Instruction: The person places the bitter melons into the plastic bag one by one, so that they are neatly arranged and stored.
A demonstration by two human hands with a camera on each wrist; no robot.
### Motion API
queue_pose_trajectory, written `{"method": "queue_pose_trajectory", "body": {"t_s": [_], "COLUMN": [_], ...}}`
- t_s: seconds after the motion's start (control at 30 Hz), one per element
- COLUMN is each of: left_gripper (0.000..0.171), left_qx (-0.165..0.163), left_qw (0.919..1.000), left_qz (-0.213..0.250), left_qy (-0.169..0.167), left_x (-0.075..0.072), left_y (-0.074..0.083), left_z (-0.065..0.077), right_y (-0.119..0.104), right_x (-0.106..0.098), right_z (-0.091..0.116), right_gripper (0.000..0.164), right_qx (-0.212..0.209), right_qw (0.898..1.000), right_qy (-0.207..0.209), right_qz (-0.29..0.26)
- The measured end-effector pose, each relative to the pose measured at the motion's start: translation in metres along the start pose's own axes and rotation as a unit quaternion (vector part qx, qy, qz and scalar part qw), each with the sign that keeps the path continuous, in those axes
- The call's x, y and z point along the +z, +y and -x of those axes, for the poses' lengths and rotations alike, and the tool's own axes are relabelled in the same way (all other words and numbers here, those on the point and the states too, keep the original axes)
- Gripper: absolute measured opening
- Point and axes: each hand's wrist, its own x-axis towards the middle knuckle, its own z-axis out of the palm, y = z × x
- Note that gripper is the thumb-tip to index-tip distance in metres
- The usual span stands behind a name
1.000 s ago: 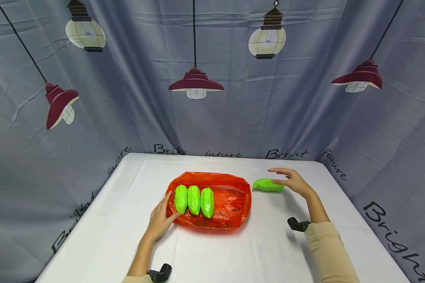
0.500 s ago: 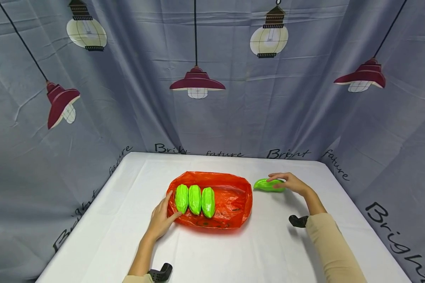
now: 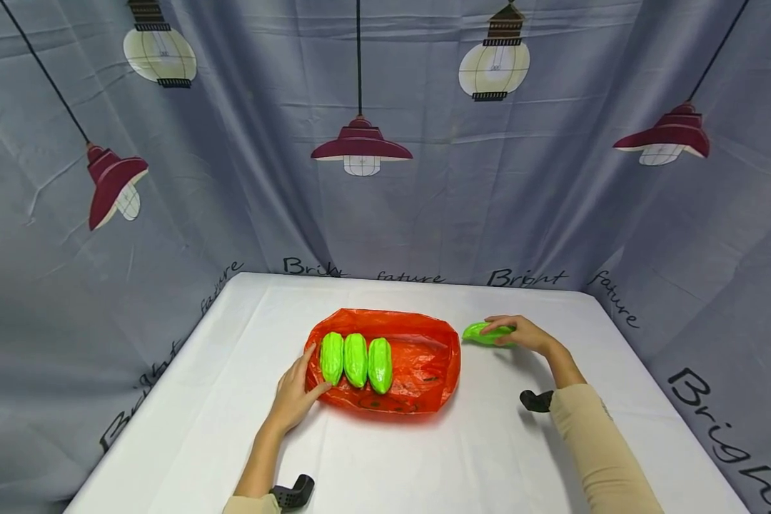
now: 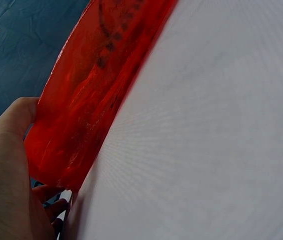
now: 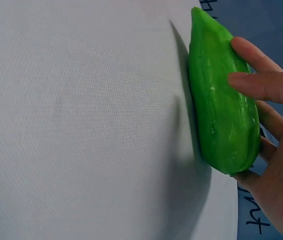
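A red plastic bag (image 3: 424,364), opened wide like a shallow tray, lies on the white table. Three bright green ridged gourds (image 3: 355,360) stand side by side in its left part. My left hand (image 3: 292,396) holds the bag's left end, thumb over the rim; in the left wrist view the thumb tip disappears behind the red plastic (image 4: 76,125). Right of the bag, my right hand (image 3: 527,334) grips another green gourd (image 5: 221,100), thumb on one side and fingers on the other. Whether that gourd touches the table cannot be told.
The white table (image 3: 385,464) reaches back to a grey-blue curtain (image 3: 257,178) printed with lamps and lettering. A black wrist mount (image 3: 536,401) sits by the right sleeve, and another black mount (image 3: 293,492) by the left.
My right hand has come down onto the gourd, and its fingers have closed around it. The left hand keeps its place at the bag. The head view has shifted slightly.
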Motion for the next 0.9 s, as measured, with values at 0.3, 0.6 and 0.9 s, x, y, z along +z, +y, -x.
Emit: {"method": "queue_pose_trajectory", "body": {"t_s": [0.3,0.6,0.9], "left_gripper": [0.081,0.082,0.081], "left_qx": [-0.003,-0.005,-0.002], "left_qw": [1.0000,1.0000,1.0000], "left_qz": [-0.001,-0.001,0.000], "left_qy": [-0.001,-0.003,-0.001], "left_x": [-0.001,0.000,0.000], "left_y": [0.002,0.002,0.003], "left_z": [-0.002,-0.001,-0.001], "right_y": [0.003,0.002,0.006], "right_x": [-0.002,0.004,0.008], "right_z": [0.002,0.006,0.011], "right_gripper": [0.041,0.056,0.064], "right_qx": [-0.002,-0.007,0.011], "right_qw": [1.000,0.999,0.998], "right_qy": [0.008,0.020,0.052], "right_qz": [0.012,0.049,0.035]}}
